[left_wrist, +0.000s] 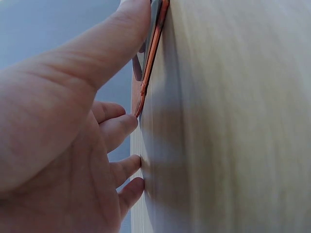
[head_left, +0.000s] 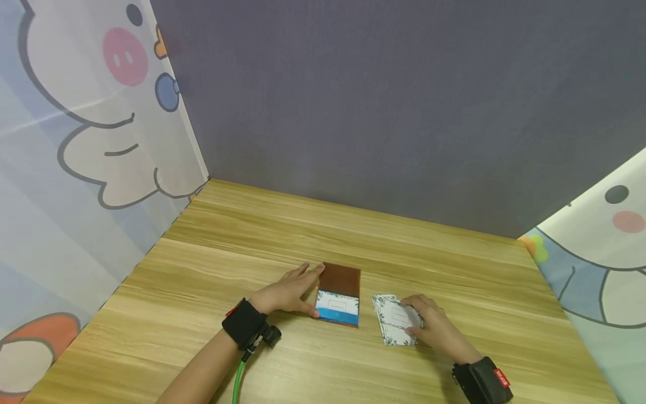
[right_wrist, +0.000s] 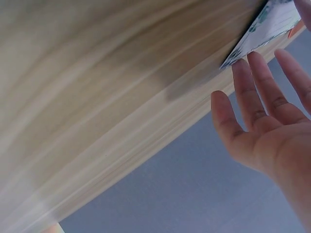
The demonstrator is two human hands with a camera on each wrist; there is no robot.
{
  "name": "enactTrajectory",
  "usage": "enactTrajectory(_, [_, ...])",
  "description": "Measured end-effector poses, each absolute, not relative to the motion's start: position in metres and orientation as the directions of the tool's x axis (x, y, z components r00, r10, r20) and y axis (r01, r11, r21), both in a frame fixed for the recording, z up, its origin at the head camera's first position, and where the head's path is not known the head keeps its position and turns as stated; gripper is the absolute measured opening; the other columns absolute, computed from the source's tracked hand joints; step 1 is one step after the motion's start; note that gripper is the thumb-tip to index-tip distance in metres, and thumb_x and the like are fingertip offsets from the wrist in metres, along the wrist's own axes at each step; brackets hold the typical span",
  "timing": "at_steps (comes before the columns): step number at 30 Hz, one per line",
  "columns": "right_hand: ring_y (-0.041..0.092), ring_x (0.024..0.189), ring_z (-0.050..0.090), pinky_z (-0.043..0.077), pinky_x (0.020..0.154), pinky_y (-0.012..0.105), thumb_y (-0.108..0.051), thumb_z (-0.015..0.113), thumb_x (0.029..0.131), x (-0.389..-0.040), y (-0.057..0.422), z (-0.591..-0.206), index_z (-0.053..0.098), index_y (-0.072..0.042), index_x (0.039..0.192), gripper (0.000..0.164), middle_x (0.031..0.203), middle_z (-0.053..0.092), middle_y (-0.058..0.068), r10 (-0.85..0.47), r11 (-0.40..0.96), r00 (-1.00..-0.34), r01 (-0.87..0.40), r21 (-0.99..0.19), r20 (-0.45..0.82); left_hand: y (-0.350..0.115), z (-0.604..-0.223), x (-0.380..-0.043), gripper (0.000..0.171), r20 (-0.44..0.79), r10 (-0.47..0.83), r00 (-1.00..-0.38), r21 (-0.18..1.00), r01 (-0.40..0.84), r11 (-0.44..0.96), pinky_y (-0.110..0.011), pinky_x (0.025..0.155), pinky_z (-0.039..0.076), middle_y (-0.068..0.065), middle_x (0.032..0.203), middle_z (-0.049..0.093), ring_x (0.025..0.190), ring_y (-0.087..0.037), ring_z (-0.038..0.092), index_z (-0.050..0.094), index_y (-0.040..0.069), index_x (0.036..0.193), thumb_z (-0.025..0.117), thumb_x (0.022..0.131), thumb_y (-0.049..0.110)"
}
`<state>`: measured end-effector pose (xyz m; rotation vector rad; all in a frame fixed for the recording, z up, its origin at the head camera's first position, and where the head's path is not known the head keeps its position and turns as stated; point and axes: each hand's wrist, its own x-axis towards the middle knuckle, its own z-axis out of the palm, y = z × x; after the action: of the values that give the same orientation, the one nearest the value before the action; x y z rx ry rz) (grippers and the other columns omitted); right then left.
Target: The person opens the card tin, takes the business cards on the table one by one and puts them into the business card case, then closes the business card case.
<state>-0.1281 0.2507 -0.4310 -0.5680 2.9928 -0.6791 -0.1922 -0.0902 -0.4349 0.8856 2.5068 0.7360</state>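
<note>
From my remote post, nearest: black wrist bands [head_left: 244,324] on both arms. Right hand [head_left: 435,330] pinches a leaf-bordered card [head_left: 396,314], lying over similar cards [head_left: 395,338] on the counter [head_left: 323,370]. To their left I note a brown folder [head_left: 340,278], white and blue across its lower part; left hand [head_left: 289,293], fingers spread, ungrasping, touches its left edge. Farther off, a dark grey panel [head_left: 353,112].

Left grip [head_left: 287,293] spreads wide; right grip [head_left: 435,327] extends loosely.
</note>
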Motion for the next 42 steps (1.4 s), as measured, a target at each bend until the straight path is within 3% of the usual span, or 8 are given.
enactTrajectory(10, [0.036,0.106,0.052,0.04,0.087,0.055,-0.005,0.079,0.063,-0.1293,0.2491,-0.4338,0.057,-0.003,0.116,0.057,0.115,0.058,0.013,-0.315,0.862,-0.947,-0.313,-0.398,0.061,-0.0899,-0.4363,-0.193,0.099,-0.181,0.661,-0.728,0.585,0.461,0.667,-0.056,0.11,0.011,-0.007,0.154,0.015,0.142,-0.033,0.001,0.009,0.009,0.148,0.069,0.077,0.044])
enactTrajectory(20, [0.02,0.094,0.047,0.039,0.079,0.042,-0.005,0.08,0.062,-0.1289,0.2481,-0.4317,0.058,-0.006,0.116,0.059,0.105,0.054,0.004,-0.31,0.867,-0.948,-0.315,-0.386,0.077,-0.0897,-0.4355,-0.1927,0.099,-0.185,0.657,-0.731,0.584,0.455,0.672,-0.056,0.11,0.011,-0.007,0.154,0.015,0.142,-0.033,0.001,0.009,0.01,0.148,0.069,0.077,0.044])
enactTrajectory(28, [0.02,0.094,0.048,0.041,0.081,0.046,0.0,0.079,0.061,-0.1287,0.2479,-0.4329,0.056,-0.004,0.115,0.059,0.101,0.05,0.002,-0.335,0.837,-0.936,-0.349,-0.423,0.109,-0.089,-0.4366,-0.1933,0.1,-0.194,0.651,-0.734,0.581,0.449,0.679,-0.055,0.111,0.01,-0.006,0.154,0.015,0.142,-0.032,0.001,0.008,0.011,0.148,0.069,0.077,0.044])
enactTrajectory(34, [0.03,0.104,0.056,0.044,0.088,0.051,0.003,0.074,0.068,-0.1305,0.2482,-0.4335,0.056,-0.002,0.112,0.047,0.111,0.057,0.009,-0.335,0.824,-0.938,-0.335,-0.457,0.086,-0.0895,-0.4385,-0.1941,0.1,-0.188,0.652,-0.734,0.579,0.454,0.677,-0.056,0.111,0.011,-0.006,0.154,0.014,0.142,-0.032,0.001,0.008,0.011,0.148,0.068,0.077,0.046])
enactTrajectory(42, [0.028,0.102,0.06,0.052,0.075,0.032,0.011,0.054,0.084,-0.1352,0.2456,-0.4248,0.06,-0.007,0.109,0.032,0.112,0.062,0.011,-0.297,0.807,-0.954,-0.267,-0.527,0.028,-0.0896,-0.439,-0.194,0.1,-0.178,0.658,-0.732,0.58,0.462,0.671,-0.056,0.111,0.011,-0.005,0.154,0.015,0.142,-0.032,0.001,0.008,0.01,0.148,0.068,0.076,0.045])
